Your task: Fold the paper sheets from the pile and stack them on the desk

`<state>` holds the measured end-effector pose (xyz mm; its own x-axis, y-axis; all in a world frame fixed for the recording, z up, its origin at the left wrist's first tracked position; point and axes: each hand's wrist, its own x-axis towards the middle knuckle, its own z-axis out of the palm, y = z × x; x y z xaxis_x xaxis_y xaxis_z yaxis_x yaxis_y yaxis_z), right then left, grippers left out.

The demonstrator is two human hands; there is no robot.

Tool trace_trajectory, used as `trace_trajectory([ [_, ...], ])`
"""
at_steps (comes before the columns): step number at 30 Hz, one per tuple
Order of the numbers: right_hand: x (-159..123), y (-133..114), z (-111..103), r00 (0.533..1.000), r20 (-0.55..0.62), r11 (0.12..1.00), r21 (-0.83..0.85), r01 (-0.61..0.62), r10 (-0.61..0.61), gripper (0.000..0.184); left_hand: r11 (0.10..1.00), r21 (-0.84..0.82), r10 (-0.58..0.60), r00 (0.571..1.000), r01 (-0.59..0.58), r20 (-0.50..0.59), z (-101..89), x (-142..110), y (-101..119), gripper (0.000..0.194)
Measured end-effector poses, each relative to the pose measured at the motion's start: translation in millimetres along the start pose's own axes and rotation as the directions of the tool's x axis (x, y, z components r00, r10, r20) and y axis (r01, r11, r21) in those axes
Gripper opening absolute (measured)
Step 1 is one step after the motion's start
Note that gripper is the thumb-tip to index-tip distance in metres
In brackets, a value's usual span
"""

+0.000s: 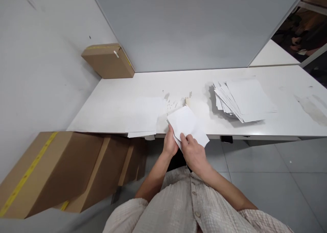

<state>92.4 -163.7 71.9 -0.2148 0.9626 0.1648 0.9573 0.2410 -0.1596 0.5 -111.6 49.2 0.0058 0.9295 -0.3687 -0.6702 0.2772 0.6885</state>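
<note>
A few white paper sheets (187, 124) are held tilted over the front edge of the white table. My left hand (170, 142) grips their lower left side, thumb up along the edge and the other fingers hidden beneath. Across the lower edge lies my right hand (194, 153), its fingers curled and pressing on the paper. Behind the sheets a small beige piece (187, 101), perhaps a clip or cutter, rests on the tabletop. To the left a flat layer of white paper (144, 115) hangs slightly over the edge. An uneven stack of white paper (245, 98) sits at the right.
A cardboard box (109, 61) stands at the table's back left corner. Several larger cartons (53, 171) with yellow tape are at the lower left beside the table (112, 103). A grey panel (186, 28) rises behind. A dark object (226, 139) shows below the front edge.
</note>
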Motion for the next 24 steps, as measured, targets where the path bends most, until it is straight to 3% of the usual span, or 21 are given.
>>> trace_trajectory([
  [2, 1, -6, 11, 0.999, 0.035, 1.0, 0.01, 0.01, -0.01, 0.039, 0.999, 0.026, 0.039, 0.999, -0.04, 0.032, 0.5, 0, 0, 0.054],
  [5, 2, 9, 9, 0.997, 0.018, 0.99, 0.127, 0.068, -0.071, 0.032, 0.988, 0.117, 0.094, 0.995, -0.097, 0.034, -4.4, 2, 3, 0.048],
  [7, 6, 29, -1, 0.994, -0.105, 0.975, 0.22, 0.045, -0.022, 0.035, 0.981, 0.143, 0.126, 0.991, -0.133, 0.052, -6.2, 5, 9, 0.046],
  [9, 16, 51, -16, 0.954, -0.265, 0.944, 0.327, -0.05, 0.142, 0.041, 0.968, 0.161, 0.171, 0.977, -0.191, 0.126, -3.9, 8, 20, 0.044],
  [11, 29, 71, -32, 0.904, -0.324, 0.862, 0.5, -0.087, 0.279, 0.047, 0.932, 0.216, 0.24, 0.943, -0.29, 0.232, 2.3, 11, 36, 0.039],
  [15, 57, 93, -45, 0.923, -0.219, 0.521, 0.853, 0.025, 0.315, 0.034, 0.788, 0.351, 0.366, 0.843, -0.506, 0.395, 16.1, 19, 66, 0.035],
  [17, 67, 96, -35, 0.918, -0.195, 0.383, 0.922, 0.052, 0.344, 0.025, 0.746, 0.392, 0.372, 0.825, -0.539, 0.426, 16.7, 24, 71, 0.034],
  [19, 72, 97, -17, 0.912, -0.163, 0.303, 0.952, 0.045, 0.377, 0.024, 0.745, 0.431, 0.341, 0.845, -0.51, 0.411, 11.3, 32, 67, 0.035],
  [22, 74, 98, 11, 0.92, -0.096, 0.245, 0.969, 0.0, 0.379, 0.027, 0.756, 0.484, 0.292, 0.889, -0.441, 0.354, -2.0, 42, 53, 0.035],
  [24, 72, 96, 22, 0.931, -0.068, 0.225, 0.974, -0.016, 0.359, 0.028, 0.742, 0.505, 0.295, 0.892, -0.44, 0.344, -8.0, 45, 45, 0.035],
])
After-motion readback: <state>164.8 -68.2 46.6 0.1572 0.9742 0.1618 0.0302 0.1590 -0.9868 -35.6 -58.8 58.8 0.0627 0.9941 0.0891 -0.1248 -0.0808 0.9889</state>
